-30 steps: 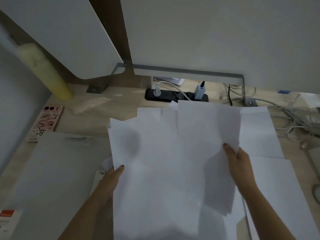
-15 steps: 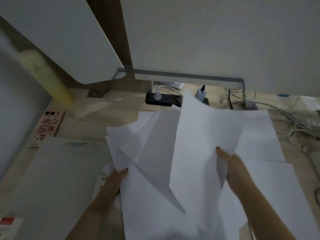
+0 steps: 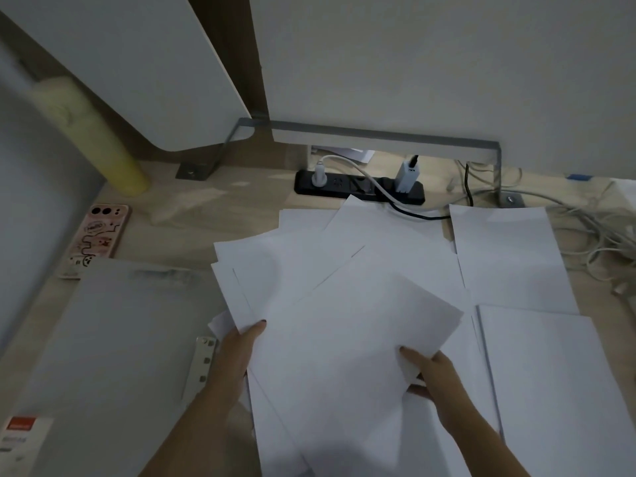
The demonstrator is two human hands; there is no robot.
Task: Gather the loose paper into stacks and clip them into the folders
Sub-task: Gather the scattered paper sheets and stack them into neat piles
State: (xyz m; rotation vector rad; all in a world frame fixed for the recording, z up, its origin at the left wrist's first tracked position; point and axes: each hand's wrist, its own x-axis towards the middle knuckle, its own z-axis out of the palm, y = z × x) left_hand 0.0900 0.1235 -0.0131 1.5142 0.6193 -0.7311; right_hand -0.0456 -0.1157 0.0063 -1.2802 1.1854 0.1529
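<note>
now the left grip (image 3: pixel 241 352) pinches the left edge of the loose paper (image 3: pixel 344 297) fanned mid-counter (image 3: pixel 192 215); the right grip (image 3: pixel 432 371) pinches its top sheet's corner. the grey folder (image 3: pixel 113 339) lies just left.

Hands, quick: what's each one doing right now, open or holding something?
Left hand: holding the papers at their left edge, thumb on top.
Right hand: pinching the papers at their right edge.
</note>
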